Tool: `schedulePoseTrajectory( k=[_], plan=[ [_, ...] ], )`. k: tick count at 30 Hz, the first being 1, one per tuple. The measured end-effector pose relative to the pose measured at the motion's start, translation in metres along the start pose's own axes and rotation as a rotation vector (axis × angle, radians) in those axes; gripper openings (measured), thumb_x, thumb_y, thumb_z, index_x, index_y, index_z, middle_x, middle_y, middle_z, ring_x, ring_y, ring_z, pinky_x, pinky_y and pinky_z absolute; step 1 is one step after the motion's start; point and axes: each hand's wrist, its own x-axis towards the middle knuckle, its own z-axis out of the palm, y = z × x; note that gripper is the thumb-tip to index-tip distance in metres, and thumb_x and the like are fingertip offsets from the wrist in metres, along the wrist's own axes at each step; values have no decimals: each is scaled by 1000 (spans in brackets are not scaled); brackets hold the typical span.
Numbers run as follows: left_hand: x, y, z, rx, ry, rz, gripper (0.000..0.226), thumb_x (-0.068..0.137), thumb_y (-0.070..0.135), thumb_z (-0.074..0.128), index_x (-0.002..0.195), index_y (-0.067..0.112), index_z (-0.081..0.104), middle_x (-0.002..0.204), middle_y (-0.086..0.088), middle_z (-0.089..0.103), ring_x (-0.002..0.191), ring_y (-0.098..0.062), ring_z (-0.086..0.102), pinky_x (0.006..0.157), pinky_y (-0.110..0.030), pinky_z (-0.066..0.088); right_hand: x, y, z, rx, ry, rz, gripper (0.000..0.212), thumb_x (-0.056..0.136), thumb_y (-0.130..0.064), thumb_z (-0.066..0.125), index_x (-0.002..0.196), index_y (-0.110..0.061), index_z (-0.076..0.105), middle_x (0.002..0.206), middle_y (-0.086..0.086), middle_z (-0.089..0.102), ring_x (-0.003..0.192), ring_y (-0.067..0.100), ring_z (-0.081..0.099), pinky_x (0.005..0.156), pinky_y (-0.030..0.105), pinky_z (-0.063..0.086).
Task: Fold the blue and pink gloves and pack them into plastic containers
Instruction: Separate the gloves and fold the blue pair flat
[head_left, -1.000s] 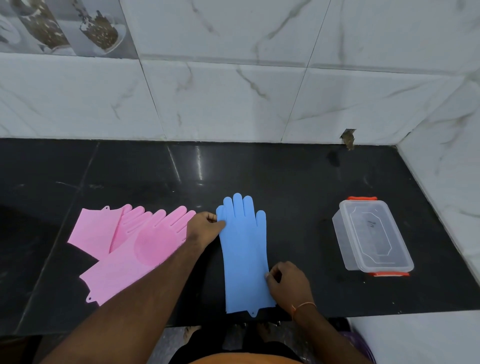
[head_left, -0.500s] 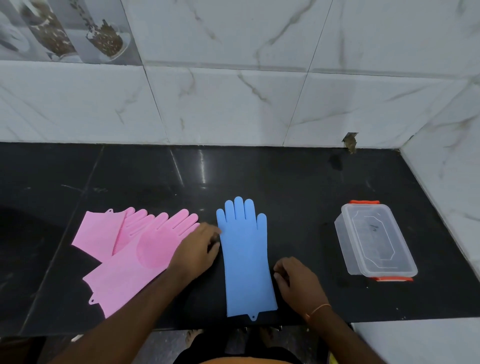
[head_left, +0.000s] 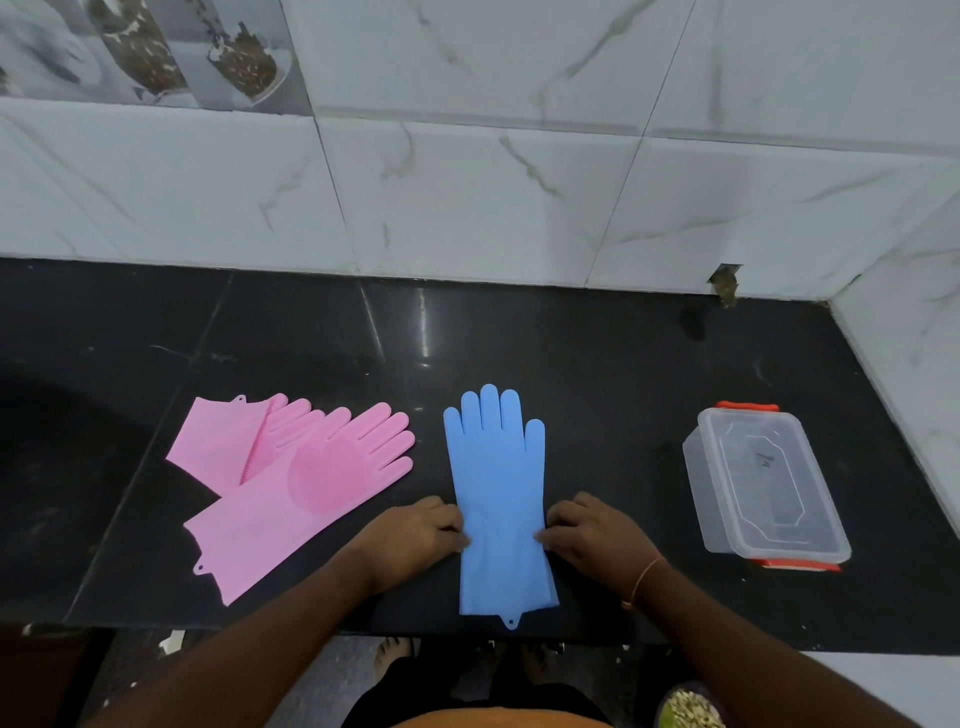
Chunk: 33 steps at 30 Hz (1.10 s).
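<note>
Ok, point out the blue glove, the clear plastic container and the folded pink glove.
blue glove (head_left: 496, 467): head view, on its palm area.
clear plastic container (head_left: 763, 480): head view, on its lid.
folded pink glove (head_left: 218, 441): head view, on the folded-over cuff.

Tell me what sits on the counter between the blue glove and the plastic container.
Nothing visible does. Only bare black counter separates the blue glove from the closed plastic container; the right hand rests at the glove's right edge.
</note>
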Motion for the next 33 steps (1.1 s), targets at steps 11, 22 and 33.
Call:
schedulePoseTrajectory(
  k=[11,22,33],
  plan=[
    [-22,24,17,116,120,108,8,97,36,74,105,35,72,138,13,72,139,-12,63,100,-25,54,-31,-25,25,-3,163,-151,9,95,-37,63,103,-38,64,132,-11,68,132,13,59,117,46,47],
    [1,34,1,-597,242,-711,17,113,36,49,101,31,58,84,8,71,77,-7,67,64,-27,48,20,-34,-10,535,148,487,18,105,-40,48,89,-33,48,79,-8,62,70,9,58,64,27,43],
    [25,28,9,-548,197,-923,25,101,41,64,80,28,63,68,7,69,59,-5,63,56,-21,42,49,-34,4,630,46,970,29,88,-43,62,71,-20,58,66,-6,65,60,5,57,52,24,37]
  ],
)
